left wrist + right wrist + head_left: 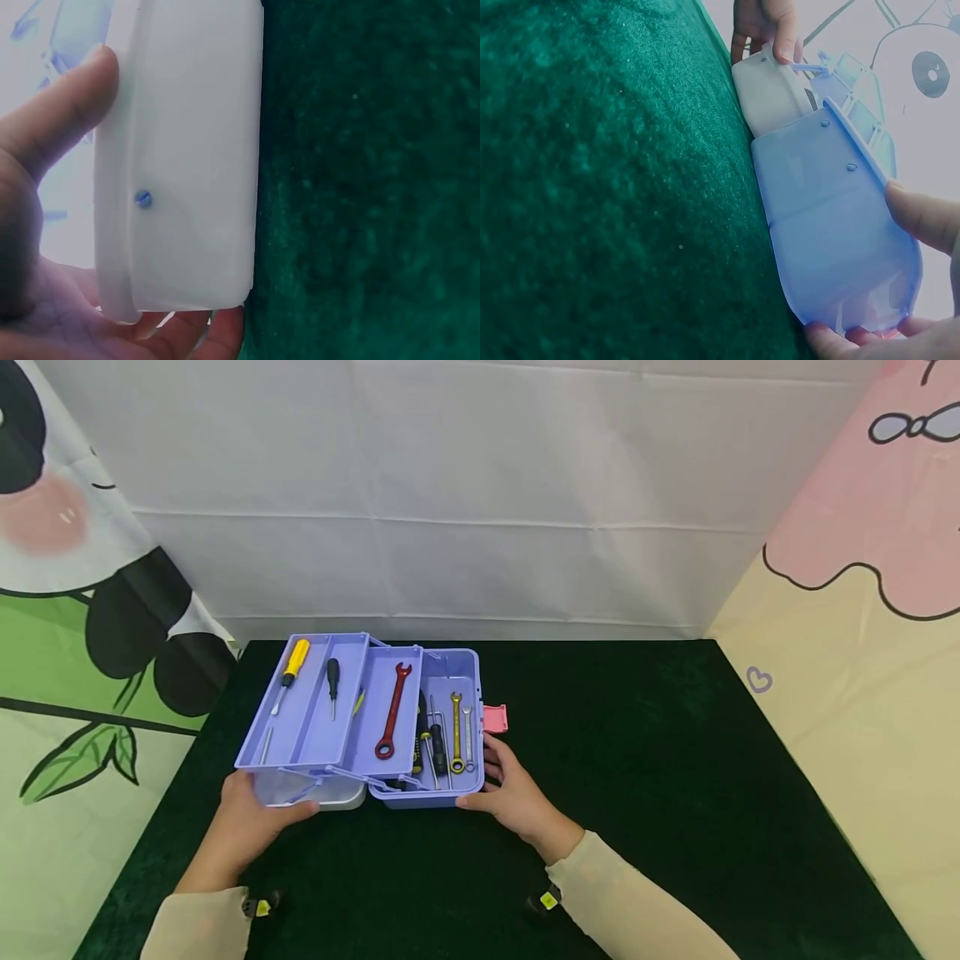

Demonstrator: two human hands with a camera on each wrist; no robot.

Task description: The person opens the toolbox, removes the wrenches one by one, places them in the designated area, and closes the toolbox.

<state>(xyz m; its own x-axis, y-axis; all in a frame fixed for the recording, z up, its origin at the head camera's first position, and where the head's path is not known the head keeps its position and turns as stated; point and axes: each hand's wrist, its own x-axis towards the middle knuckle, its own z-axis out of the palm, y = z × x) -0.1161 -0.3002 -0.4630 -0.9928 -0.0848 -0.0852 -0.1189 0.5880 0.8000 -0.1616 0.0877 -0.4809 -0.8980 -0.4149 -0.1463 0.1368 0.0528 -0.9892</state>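
Observation:
A purple toolbox [423,799] stands unfolded on the dark cloth, two trays fanned out leftward. My left hand [243,827] grips the corner of its translucent lid [195,150], thumb on the rim and fingers around the end. My right hand [521,797] holds the right front corner of the box's base [832,217], thumb over the rim. In the left tray lie a yellow screwdriver [296,662] and a small black screwdriver [333,675]. A red wrench [392,714] is in the middle tray. The base contains a gold wrench [457,727], a silver wrench [468,735] and dark-handled screwdrivers [437,750].
A pink latch [495,718] sticks out at the box's right side. Dark green cloth [637,760] covers the table. Behind hangs a white sheet [465,485], with cartoon-printed cloths at the left [90,652] and right [847,693].

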